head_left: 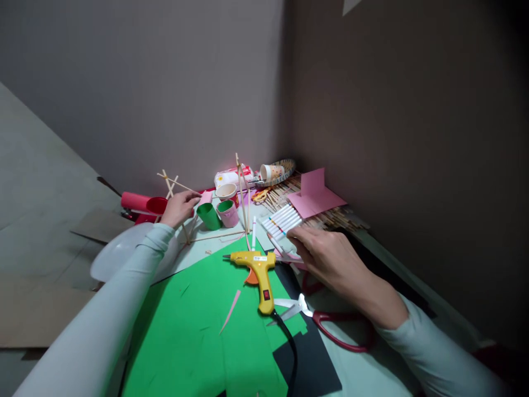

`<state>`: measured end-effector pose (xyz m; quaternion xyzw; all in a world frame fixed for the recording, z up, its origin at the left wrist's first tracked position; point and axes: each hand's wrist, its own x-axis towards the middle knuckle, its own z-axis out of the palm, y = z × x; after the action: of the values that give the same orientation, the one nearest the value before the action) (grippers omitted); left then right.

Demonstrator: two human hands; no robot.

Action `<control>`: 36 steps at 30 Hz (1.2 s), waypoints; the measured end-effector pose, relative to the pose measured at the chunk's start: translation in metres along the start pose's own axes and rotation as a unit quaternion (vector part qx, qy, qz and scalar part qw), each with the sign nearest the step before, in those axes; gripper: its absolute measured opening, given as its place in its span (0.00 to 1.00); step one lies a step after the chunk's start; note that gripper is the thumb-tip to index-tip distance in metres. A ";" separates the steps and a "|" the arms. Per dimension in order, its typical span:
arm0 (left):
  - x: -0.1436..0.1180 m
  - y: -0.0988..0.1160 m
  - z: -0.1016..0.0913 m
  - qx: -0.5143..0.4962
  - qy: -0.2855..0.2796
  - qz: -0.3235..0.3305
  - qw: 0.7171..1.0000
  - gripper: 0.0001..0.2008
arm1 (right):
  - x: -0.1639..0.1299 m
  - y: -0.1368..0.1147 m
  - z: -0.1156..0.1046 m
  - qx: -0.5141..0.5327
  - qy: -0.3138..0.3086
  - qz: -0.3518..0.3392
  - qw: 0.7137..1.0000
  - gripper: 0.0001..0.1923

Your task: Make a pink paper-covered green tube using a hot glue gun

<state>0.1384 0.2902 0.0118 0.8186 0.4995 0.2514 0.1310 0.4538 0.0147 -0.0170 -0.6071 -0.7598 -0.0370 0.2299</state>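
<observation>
At the left, my left hand (pixel 181 208) reaches past the stick frame (pixel 169 184), its thumb and fingers closed at the edge of a small piece of pink paper (pixel 205 198). A green cup (pixel 209 216) and a pink-wrapped cup (pixel 227 214) stand just right of it. My right hand (pixel 326 251) hovers by a row of white markers (pixel 283 220), fingers pinched together; what is between them, if anything, is hidden. Between my forearms a yellow glue gun (pixel 260 273) lies on green paper (pixel 185 325). Red-handled scissors (pixel 326 322) rest open below my right hand.
Folded pink card (pixel 316 196) lies on a mat of thin sticks (pixel 289 190) against the wall. Behind are a paper cup (pixel 271 172), orange scissors (pixel 261 196) and a white-red packet (pixel 231 177). A white balloon-like object (pixel 124 253) sits under my left forearm. The glue gun's black cord (pixel 293 353) runs toward me.
</observation>
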 end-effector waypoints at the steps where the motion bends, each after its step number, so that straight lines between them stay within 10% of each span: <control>1: -0.003 0.000 0.001 0.015 -0.001 0.006 1.000 0.19 | -0.001 0.000 -0.001 0.000 -0.003 0.000 1.000 0.09; 9: -0.001 0.019 -0.005 0.101 -0.057 0.109 0.987 0.08 | -0.001 -0.002 -0.003 0.011 -0.014 0.008 1.000 0.10; 23: -0.005 0.031 -0.007 0.093 -0.148 0.180 0.968 0.16 | 0.004 -0.002 -0.006 0.013 -0.060 0.034 0.998 0.10; 36: -0.001 0.015 -0.009 0.044 -0.134 0.028 0.990 0.14 | 0.008 0.002 -0.003 -0.003 -0.064 0.032 0.997 0.06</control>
<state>0.1442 0.2824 0.0265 0.8638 0.4647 0.1206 0.1531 0.4549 0.0211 -0.0118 -0.6327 -0.7532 0.0074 0.1798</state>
